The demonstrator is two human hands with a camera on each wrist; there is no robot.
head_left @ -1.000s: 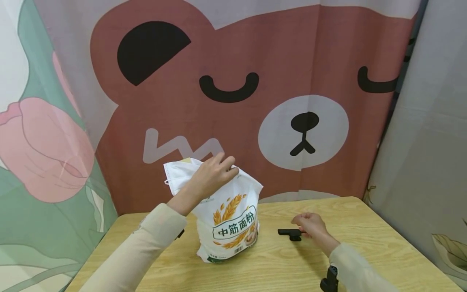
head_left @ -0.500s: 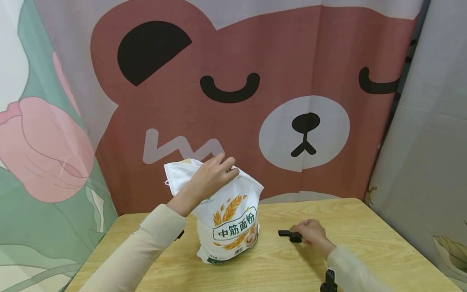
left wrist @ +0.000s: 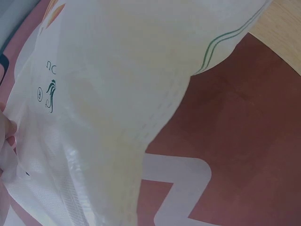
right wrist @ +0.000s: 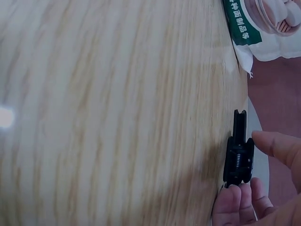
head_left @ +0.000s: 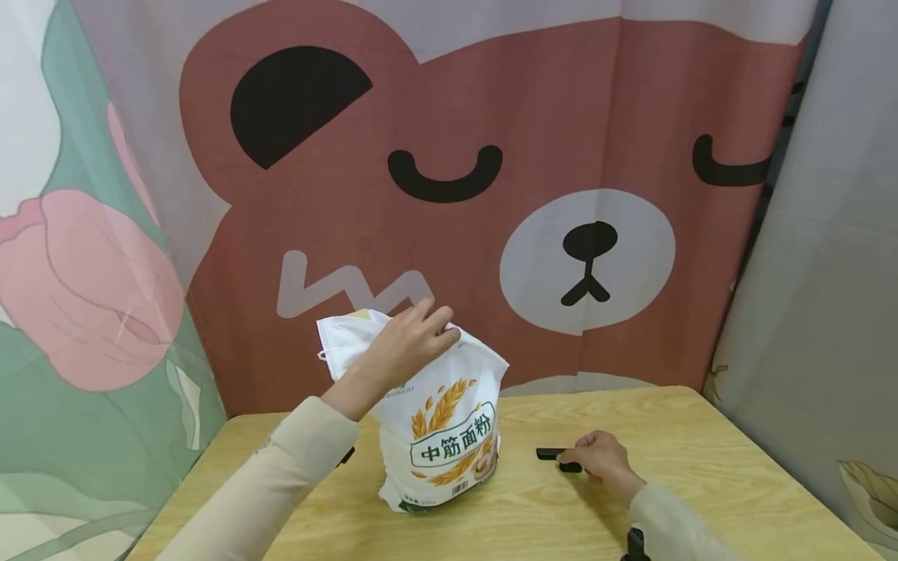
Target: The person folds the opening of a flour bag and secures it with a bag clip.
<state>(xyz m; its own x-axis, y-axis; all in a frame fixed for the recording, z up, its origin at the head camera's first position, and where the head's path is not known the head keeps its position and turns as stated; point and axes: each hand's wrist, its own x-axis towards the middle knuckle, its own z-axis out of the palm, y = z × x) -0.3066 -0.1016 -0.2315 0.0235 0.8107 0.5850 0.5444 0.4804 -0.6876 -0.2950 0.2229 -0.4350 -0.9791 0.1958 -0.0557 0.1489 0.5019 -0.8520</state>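
A white flour bag (head_left: 449, 405) with wheat print and Chinese lettering stands upright, leaning a little, on the table. At its gathered top, my left hand (head_left: 410, 339) grips the material; the left wrist view shows the bag (left wrist: 108, 94) close up, with only some fingertips at its left edge. Right of the bag, a black spring-loaded bag clip (head_left: 549, 453) is at the tabletop. My right hand (head_left: 599, 456) pinches it at its near end. In the right wrist view the clip (right wrist: 239, 157) shows its spring, between the thumb and the curled fingers (right wrist: 228, 205).
The light wooden table (head_left: 533, 522) has rounded far corners. Right behind it hangs a curtain (head_left: 337, 226) with a brown bear print. A small black part (head_left: 347, 456) shows beside the left cuff, and a black device (head_left: 634, 545) sits at the right cuff.
My right hand has come down onto the bag clip, and its thumb now covers part of it. The clip has turned slightly. My left hand keeps its grip on the bag's top.
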